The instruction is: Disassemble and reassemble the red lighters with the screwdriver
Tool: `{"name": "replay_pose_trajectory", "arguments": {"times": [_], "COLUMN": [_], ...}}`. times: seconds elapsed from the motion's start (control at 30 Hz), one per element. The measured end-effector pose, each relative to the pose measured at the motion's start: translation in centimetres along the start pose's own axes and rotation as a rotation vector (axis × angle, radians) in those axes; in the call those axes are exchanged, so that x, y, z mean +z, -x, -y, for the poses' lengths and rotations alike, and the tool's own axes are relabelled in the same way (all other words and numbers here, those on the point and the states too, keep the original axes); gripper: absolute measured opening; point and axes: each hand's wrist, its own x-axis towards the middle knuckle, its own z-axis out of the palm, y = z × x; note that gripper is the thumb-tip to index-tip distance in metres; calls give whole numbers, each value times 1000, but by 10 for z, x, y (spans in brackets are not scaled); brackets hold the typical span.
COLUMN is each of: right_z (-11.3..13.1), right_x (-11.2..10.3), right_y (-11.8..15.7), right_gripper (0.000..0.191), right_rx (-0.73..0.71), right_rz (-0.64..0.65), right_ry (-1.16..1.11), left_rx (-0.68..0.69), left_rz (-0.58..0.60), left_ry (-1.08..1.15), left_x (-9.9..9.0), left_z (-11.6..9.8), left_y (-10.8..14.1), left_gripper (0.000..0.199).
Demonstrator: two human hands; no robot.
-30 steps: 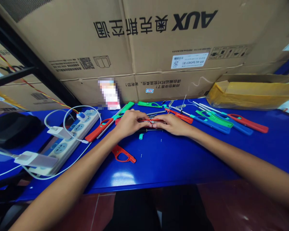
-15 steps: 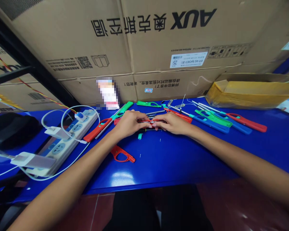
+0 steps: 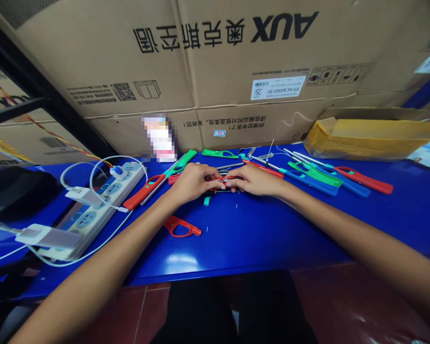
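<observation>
My left hand (image 3: 197, 181) and my right hand (image 3: 255, 179) meet over the back of the table, both closed on a red lighter casing (image 3: 218, 183) with thin wires at its middle. Fingers cover most of the casing, so its inside is hard to see. Just below them lies a small teal piece (image 3: 207, 201). Closer to me is a loose red casing half (image 3: 181, 226) with a ring-shaped opening. Left of my left hand rest a red stick lighter (image 3: 145, 191) and a green casing (image 3: 185, 161). Blue lighters (image 3: 311, 183) and a red one (image 3: 365, 179) lie to the right.
A white power strip (image 3: 103, 205) with plugs and looping cables lies on the left of the blue table (image 3: 272, 239). At the back stand a pixelated phone (image 3: 160, 138) and a large cardboard box (image 3: 200, 71). A yellow-taped carton (image 3: 372, 136) sits at back right.
Both hands stay on the red casing, with only slight finger movement. The whole view has shifted a little; the things on the table lie as before.
</observation>
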Motion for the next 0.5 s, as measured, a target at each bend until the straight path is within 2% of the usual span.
{"name": "replay_pose_trajectory", "arguments": {"times": [0.23, 0.33, 0.43, 0.5], "right_z": [3, 8, 19, 27], "right_x": [1, -9, -28, -39], "right_y": [1, -3, -17, -29], "right_gripper": [24, 22, 19, 18], "right_rx": [24, 25, 130, 181], "right_rz": [-31, 76, 286, 346], "right_ry": [21, 27, 82, 190], "left_rx": [20, 20, 38, 46], "left_rz": [-16, 6, 13, 2], "left_ry": [-57, -45, -40, -55], "left_x": [-2, -3, -4, -6], "left_z": [-2, 0, -1, 0], "left_y": [0, 0, 1, 1], "left_gripper": [17, 17, 19, 21]}}
